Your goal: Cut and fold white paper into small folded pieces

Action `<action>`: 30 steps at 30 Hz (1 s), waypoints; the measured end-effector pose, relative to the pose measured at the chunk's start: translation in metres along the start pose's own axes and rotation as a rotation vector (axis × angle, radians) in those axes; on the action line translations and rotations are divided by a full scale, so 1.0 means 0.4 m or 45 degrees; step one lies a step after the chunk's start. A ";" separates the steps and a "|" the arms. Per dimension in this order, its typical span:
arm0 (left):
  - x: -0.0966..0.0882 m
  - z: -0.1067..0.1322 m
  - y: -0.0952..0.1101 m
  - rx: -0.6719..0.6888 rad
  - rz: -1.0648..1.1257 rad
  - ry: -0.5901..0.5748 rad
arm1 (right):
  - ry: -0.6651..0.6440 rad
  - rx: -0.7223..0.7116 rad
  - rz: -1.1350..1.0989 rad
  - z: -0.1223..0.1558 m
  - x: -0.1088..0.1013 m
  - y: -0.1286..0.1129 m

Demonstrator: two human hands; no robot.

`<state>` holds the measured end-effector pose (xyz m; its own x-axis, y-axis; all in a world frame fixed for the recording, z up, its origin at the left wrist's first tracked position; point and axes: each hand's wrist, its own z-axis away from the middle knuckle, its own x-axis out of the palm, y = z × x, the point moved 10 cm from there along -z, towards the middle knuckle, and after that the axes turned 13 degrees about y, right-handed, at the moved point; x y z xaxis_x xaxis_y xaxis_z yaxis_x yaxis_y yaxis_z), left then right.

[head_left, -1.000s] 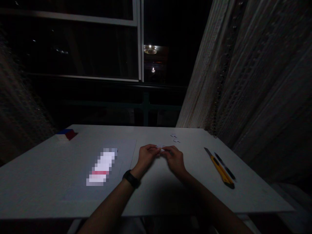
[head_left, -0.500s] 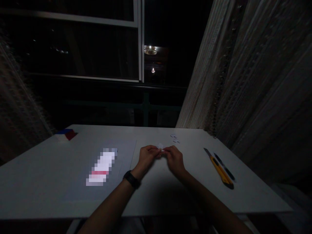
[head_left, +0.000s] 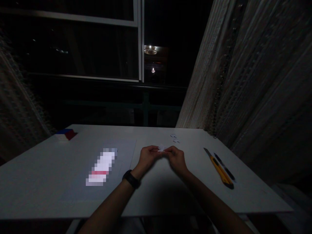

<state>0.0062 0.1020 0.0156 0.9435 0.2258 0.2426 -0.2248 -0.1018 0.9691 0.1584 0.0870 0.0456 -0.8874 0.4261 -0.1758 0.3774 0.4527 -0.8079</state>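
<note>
A small white piece of paper [head_left: 162, 148] is pinched between my two hands above the middle of the table. My left hand [head_left: 148, 157], with a dark watch on its wrist, grips the paper's left side with closed fingertips. From the other side my right hand [head_left: 176, 158] pinches it too. The paper looks creased or folded, but its exact shape is too small and dim to make out. Just beyond my hands lie small paper pieces [head_left: 175, 139] with dark marks.
A yellow utility knife [head_left: 221, 170] with its blade out lies at the right beside a dark pen [head_left: 224, 166]. On the left a lit, blurred-out screen [head_left: 102, 167] rests on a paper sheet [head_left: 126, 152]. A coloured block [head_left: 65, 134] sits at the far left of the white table [head_left: 146, 198].
My hands have shifted very slightly apart, the right one a little to the right. The paper between them shows somewhat more, its upper part standing up between the fingertips.
</note>
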 end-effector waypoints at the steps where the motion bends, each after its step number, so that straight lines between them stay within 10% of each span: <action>1: -0.002 -0.004 -0.004 -0.014 0.013 0.002 | -0.023 0.010 -0.011 0.000 0.005 0.003; 12: 0.009 0.007 -0.009 -0.061 0.059 -0.083 | 0.012 0.002 -0.104 0.000 0.008 -0.005; 30: 0.042 0.013 -0.028 -0.164 0.093 -0.282 | -0.018 0.583 -0.566 -0.006 0.028 0.105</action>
<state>0.0260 0.1018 0.0087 0.9508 0.0032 0.3099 -0.3099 0.0170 0.9506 0.1649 0.1128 0.0111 -0.9378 0.2630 0.2268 -0.1763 0.2022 -0.9634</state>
